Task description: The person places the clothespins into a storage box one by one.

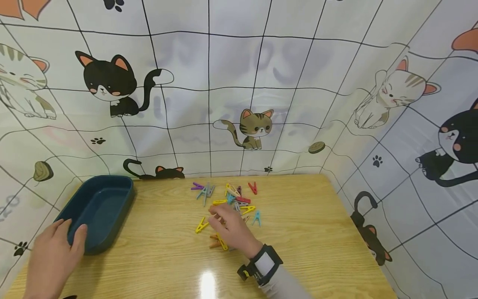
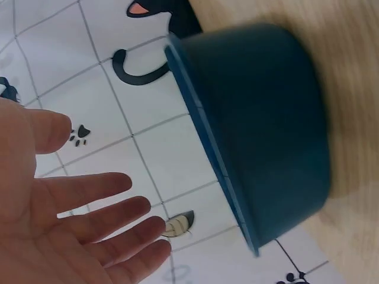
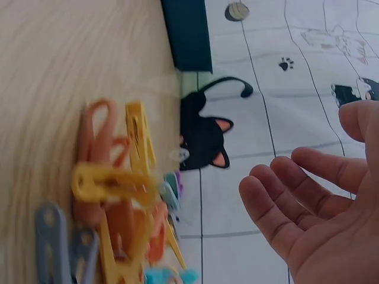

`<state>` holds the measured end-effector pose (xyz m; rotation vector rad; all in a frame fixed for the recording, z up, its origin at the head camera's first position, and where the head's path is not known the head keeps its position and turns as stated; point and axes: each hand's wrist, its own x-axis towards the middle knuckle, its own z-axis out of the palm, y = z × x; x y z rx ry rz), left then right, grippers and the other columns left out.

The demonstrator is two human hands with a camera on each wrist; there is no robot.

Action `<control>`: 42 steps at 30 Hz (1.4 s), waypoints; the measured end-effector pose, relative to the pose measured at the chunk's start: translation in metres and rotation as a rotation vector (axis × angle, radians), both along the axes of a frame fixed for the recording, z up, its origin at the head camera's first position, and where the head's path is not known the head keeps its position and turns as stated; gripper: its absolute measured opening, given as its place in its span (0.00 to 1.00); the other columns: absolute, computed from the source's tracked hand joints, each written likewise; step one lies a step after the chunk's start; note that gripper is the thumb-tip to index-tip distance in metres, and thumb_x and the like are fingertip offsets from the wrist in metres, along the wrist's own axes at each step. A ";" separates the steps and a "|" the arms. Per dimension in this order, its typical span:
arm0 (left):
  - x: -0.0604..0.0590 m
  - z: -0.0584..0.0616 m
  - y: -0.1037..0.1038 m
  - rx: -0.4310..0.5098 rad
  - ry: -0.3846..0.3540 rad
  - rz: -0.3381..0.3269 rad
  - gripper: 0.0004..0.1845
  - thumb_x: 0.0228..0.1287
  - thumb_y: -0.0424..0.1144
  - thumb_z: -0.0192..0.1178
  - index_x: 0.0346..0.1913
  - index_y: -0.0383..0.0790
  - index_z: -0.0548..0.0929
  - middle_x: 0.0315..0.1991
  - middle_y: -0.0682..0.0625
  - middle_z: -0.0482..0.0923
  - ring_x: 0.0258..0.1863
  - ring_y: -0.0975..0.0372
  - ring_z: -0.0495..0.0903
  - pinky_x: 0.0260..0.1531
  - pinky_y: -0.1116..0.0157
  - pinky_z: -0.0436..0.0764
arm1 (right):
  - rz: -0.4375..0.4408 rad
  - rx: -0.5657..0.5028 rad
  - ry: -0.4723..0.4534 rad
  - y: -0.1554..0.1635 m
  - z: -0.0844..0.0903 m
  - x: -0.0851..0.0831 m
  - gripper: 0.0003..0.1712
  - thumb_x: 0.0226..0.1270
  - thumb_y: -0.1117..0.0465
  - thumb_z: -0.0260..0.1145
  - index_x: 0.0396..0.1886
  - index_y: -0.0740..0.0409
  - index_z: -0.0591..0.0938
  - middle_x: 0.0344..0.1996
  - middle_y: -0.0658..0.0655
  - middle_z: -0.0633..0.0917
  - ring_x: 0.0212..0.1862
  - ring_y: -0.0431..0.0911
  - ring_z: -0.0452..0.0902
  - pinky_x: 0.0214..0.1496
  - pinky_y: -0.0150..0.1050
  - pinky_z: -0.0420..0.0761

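While neither hand holds anything, the right hand (image 1: 233,229) hovers over the clothes pegs (image 1: 231,203) and the left hand (image 1: 52,257) is at the tray (image 1: 98,209).

Fingers of the right hand (image 3: 320,201) are spread and gently bent, palm down over the near edge of the coloured pile; a yellow peg (image 1: 201,225) lies just beside its fingertips. The left hand (image 2: 71,219) is flat-fingered, at the near end of the dark blue tray; actual contact cannot be told. Pegs and tray sit on the wooden table (image 1: 298,232), well apart, before a cat-print cloth (image 1: 239,83).
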<state>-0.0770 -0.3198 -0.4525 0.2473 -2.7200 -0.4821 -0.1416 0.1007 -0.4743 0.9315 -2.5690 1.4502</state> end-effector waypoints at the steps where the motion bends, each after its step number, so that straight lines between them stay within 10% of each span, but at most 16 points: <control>1: 0.000 -0.002 -0.002 0.000 -0.001 0.007 0.32 0.81 0.44 0.48 0.57 0.07 0.71 0.55 0.13 0.67 0.56 0.25 0.66 0.58 0.31 0.65 | 0.005 -0.001 -0.007 -0.003 -0.001 0.000 0.19 0.82 0.57 0.55 0.62 0.62 0.82 0.54 0.60 0.84 0.48 0.46 0.82 0.49 0.36 0.82; 16: -0.004 -0.021 -0.022 0.058 -0.150 0.207 0.31 0.78 0.39 0.46 0.61 0.05 0.64 0.60 0.11 0.59 0.68 0.25 0.54 0.70 0.33 0.51 | 0.096 -0.003 -0.068 -0.038 -0.013 0.012 0.18 0.82 0.56 0.55 0.60 0.62 0.82 0.51 0.63 0.83 0.46 0.40 0.80 0.47 0.28 0.81; 31: -0.011 -0.035 -0.032 0.081 -0.180 0.273 0.29 0.74 0.36 0.44 0.60 0.05 0.65 0.59 0.10 0.59 0.66 0.24 0.57 0.69 0.33 0.54 | 0.103 0.015 -0.089 -0.045 -0.022 0.016 0.20 0.82 0.55 0.55 0.61 0.61 0.81 0.52 0.63 0.83 0.46 0.38 0.80 0.46 0.28 0.81; 42: -0.008 -0.045 -0.040 0.027 0.078 0.189 0.23 0.59 0.26 0.44 0.47 0.00 0.71 0.47 0.11 0.67 0.49 0.23 0.68 0.54 0.30 0.68 | 0.094 0.011 -0.107 -0.044 -0.020 0.017 0.21 0.82 0.54 0.54 0.62 0.60 0.81 0.53 0.62 0.83 0.47 0.38 0.80 0.48 0.29 0.81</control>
